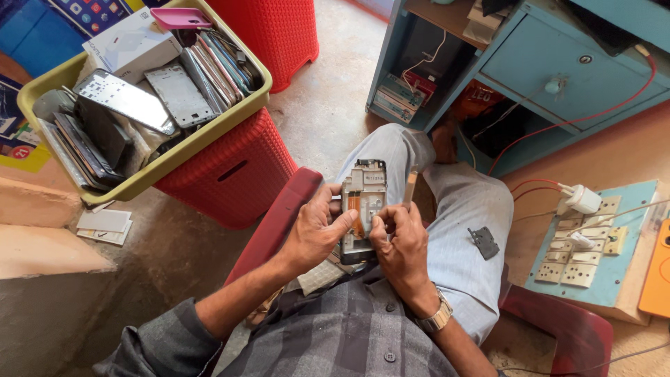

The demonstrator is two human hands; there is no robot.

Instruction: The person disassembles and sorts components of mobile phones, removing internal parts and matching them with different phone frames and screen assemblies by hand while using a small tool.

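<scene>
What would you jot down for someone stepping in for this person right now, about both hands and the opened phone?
Left hand: grips the opened phone frame with exposed silver and orange innards, thumb across its face, above the lap.
Right hand: steadies the frame's lower right edge and holds a thin pale stick-like tool upright.
Small dark grey bracket piece: lies loose on the right thigh.
Yellow-green plastic tub of phone panels: on the red stool, left.
Done: back is off. Left: cannot tell which inner parts remain.

Open floor lies ahead of the knees; red stool crowds left, switchboard crowds right.
</scene>
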